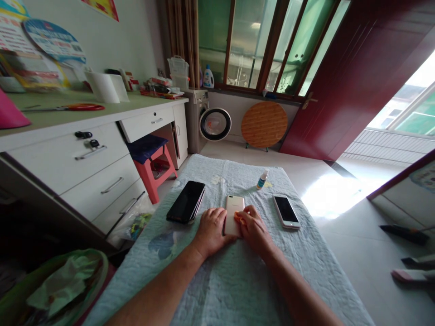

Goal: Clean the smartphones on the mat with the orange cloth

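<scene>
On the pale blue quilted cloth (217, 285), the left hand (209, 232) clasps the left edge and near end of the flat, pale gold rectangular phone (231, 222), while the right hand (254, 230) sits at its right edge. The phone lies back up between them, long axis pointing away from the person. Right fingertips pinch a small, crumpled orange cloth (239, 218) against its right half.

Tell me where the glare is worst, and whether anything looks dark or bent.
In the head view, glare is worst on the floor by the door; the green container at lower left is dark; the door leans, probably wide-lens distortion, while the middle phone looks fairly clear.
</scene>
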